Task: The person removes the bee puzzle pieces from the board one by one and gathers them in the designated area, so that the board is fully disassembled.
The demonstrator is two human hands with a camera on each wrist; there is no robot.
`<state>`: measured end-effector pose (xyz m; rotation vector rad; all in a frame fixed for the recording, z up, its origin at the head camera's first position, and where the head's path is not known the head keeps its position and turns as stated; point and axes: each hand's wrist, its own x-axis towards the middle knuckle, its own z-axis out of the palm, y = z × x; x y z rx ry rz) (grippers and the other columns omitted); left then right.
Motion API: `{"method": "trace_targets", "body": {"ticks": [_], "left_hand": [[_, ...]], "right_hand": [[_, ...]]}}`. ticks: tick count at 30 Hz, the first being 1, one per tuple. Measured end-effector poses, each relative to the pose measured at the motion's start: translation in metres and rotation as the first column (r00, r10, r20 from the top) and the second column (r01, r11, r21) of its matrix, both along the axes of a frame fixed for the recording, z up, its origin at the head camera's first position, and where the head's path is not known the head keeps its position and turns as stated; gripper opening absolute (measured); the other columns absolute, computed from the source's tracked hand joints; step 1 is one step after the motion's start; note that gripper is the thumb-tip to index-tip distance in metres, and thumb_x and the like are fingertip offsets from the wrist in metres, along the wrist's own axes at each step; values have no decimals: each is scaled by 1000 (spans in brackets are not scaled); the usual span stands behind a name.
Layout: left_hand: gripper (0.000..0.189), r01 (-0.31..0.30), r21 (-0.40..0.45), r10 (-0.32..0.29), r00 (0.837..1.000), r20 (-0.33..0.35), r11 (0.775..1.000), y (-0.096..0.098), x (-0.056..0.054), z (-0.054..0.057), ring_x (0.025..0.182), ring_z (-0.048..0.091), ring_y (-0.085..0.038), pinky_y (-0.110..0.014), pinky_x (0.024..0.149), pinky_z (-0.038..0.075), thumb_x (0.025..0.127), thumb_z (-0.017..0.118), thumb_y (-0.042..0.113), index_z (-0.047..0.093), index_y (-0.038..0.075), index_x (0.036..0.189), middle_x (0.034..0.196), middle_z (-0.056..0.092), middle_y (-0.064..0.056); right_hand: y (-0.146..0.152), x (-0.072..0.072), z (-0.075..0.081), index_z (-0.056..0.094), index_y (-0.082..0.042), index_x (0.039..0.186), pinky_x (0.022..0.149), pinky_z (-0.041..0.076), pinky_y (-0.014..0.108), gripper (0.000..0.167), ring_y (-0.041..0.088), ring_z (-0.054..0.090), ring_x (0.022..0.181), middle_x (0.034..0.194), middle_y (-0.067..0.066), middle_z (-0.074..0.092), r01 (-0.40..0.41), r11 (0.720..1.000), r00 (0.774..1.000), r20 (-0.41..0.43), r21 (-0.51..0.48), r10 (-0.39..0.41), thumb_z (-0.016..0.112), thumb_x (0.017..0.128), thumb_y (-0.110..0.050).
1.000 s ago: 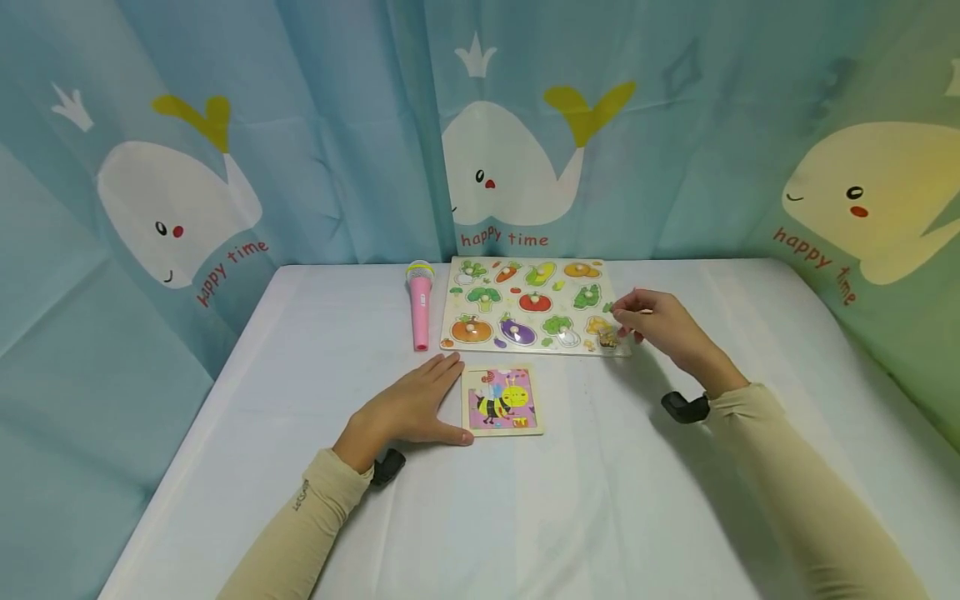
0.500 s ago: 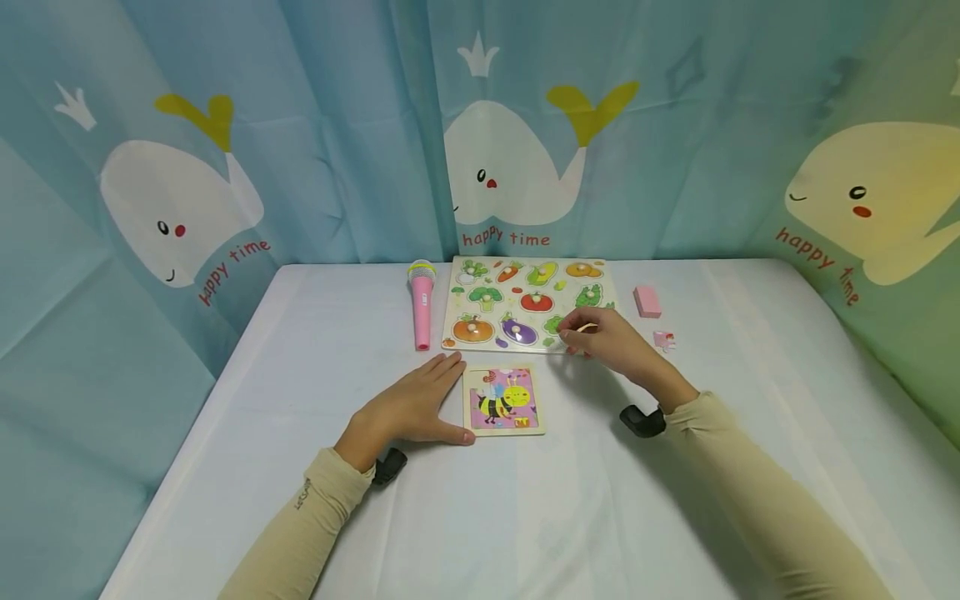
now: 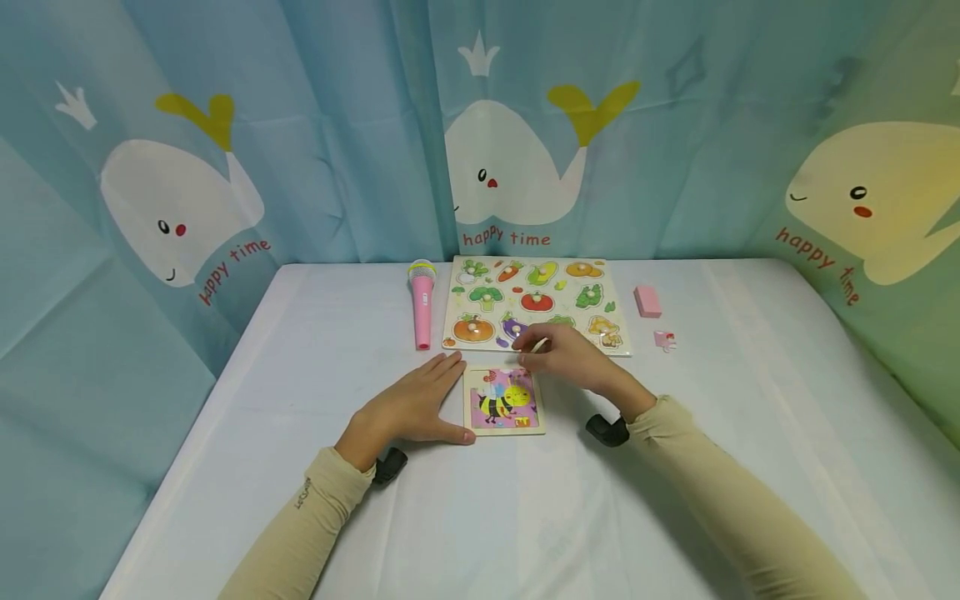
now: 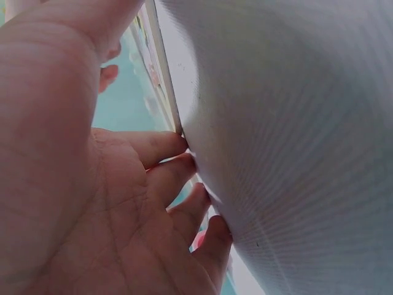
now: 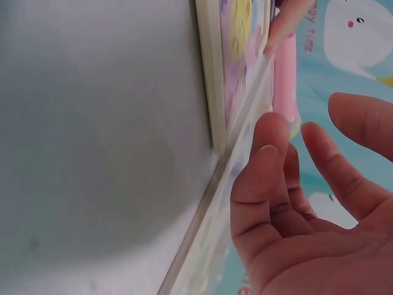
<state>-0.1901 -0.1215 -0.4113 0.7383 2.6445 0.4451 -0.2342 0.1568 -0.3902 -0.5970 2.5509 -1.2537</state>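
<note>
A small square wooden jigsaw puzzle with a bee picture lies on the table; bare wood shows at its upper left. Beside it my left hand rests spread, fingers by the upper left corner and thumb at the lower left. In the left wrist view those fingers touch the white cloth. My right hand hovers over the puzzle's upper right corner. The right wrist view shows its fingers loosely bent, with a gap between thumb and index finger and nothing visible in it. A loose puzzle piece lies at the right.
Behind the bee puzzle lies a vegetable peg board, partly covered by my right hand. Left of it is a pink toy microphone. A pink block sits right of the board. A whale-print curtain hangs behind the white-covered table.
My right hand has moved left from the board's right end to above the bee puzzle's corner, uncovering the pink block and loose piece. My left hand stays in place.
</note>
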Motion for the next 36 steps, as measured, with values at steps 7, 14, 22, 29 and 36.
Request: {"method": "trace_targets", "body": {"ticks": [7, 14, 22, 29, 36], "left_hand": [[115, 3, 2, -3, 1000, -1, 1000, -1, -1, -1, 164, 11, -30, -48, 129, 18, 88, 81, 64, 24, 7, 171, 179, 15, -7], [114, 18, 9, -18, 1000, -9, 1000, -2, 0, 0, 164, 12, -30, -47, 130, 18, 90, 81, 62, 24, 4, 170, 178, 17, -9], [114, 24, 8, -24, 1000, -7, 1000, -2, -1, 1, 164, 12, -30, -47, 130, 18, 90, 80, 62, 23, 4, 170, 178, 16, -9], [115, 20, 6, -20, 1000, -4, 1000, -2, -1, 2, 164, 12, -30, -47, 130, 18, 90, 80, 63, 23, 5, 171, 179, 15, -8], [114, 22, 4, -22, 1000, -6, 1000, -2, -1, 1, 164, 12, -30, -47, 130, 17, 90, 80, 62, 23, 4, 171, 179, 16, -9]], "right_hand": [[-18, 4, -4, 74, 2, 118, 73, 52, 35, 22, 22, 60, 82, 107, 12, 67, -64, 997, 998, -22, 36, 65, 74, 98, -6], [-32, 4, -11, 74, 0, 113, 72, 53, 33, 19, 19, 60, 80, 99, 8, 67, -144, 986, 987, -57, 83, 149, 75, 95, -1], [-37, 5, -14, 75, -1, 115, 78, 50, 34, 28, 22, 56, 90, 104, 11, 65, -198, 967, 974, -83, 159, 213, 73, 88, 4], [-37, 5, -13, 75, -4, 112, 79, 47, 36, 26, 26, 51, 97, 106, 12, 59, -219, 958, 972, -49, 185, 231, 74, 87, 4], [-39, 3, -12, 74, -5, 111, 79, 44, 37, 24, 25, 47, 97, 103, 12, 54, -243, 951, 967, -29, 190, 253, 74, 88, 4]]}}
